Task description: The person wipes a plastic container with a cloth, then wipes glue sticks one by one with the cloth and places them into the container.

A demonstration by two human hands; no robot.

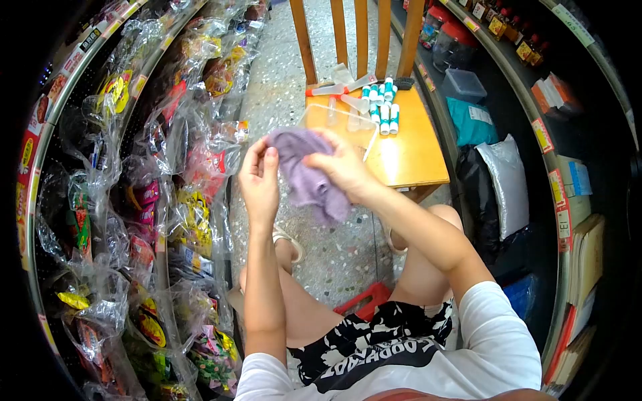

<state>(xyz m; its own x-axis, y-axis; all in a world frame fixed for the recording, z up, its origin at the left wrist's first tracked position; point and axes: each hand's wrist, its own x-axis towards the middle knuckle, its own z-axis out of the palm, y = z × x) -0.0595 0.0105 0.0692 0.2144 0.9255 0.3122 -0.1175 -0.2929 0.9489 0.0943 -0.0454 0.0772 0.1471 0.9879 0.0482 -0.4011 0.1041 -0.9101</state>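
A crumpled purple cloth [301, 164] hangs between my two hands above the floor, in front of the wooden chair. My left hand [259, 184] has its fingers curled at the cloth's upper left edge. My right hand [342, 167] grips it from the right, thumb lying across the front. Beyond the cloth, on the chair seat [408, 157], lie several small white-and-teal tubes [384, 110]. Beside them are translucent tubes [354, 102], some with reddish ends, and a dark brush head [403, 83]. A clear plastic tray [370, 144] is partly hidden behind my right hand.
Shelves of plastic-wrapped packets [197, 220] run along my left. On the right shelves are a silver package [506, 187], a teal bag [470, 120], a clear box [463, 85] and small bottles [528, 50]. Something red [366, 301] lies on the floor between my legs.
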